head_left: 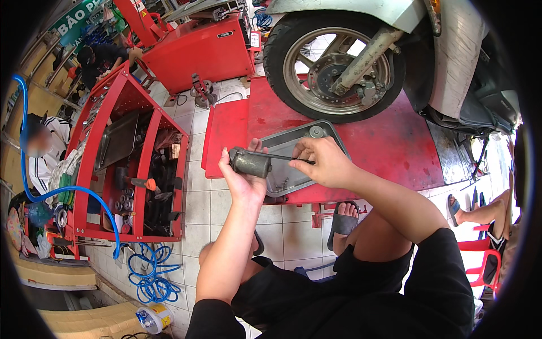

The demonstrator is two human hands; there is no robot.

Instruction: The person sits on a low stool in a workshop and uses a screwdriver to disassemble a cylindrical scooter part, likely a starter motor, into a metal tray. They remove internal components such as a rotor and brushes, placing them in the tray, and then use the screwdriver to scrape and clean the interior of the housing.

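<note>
My left hand [247, 183] is wrapped round a worn grey metal cylinder [251, 164] that looks like a small starter motor, held on its side above the tray. Between the fingertips of my right hand [320, 161] is a thin dark rod [279, 156], perhaps a screwdriver. It reaches left along the top of the cylinder; I cannot tell whether its tip touches. Below both hands lies a shallow metal tray [337, 134], with a round metal part [317, 131] in its far corner and several small pieces [284, 183] at its near end.
The tray rests on a red platform [389, 164], beneath a motorbike's front wheel [333, 68]. A red tool cart [82, 209] stands left, with a blue hose [152, 274] coiled on the tiles. Other people sit at the far left [48, 147] and right edge [490, 213].
</note>
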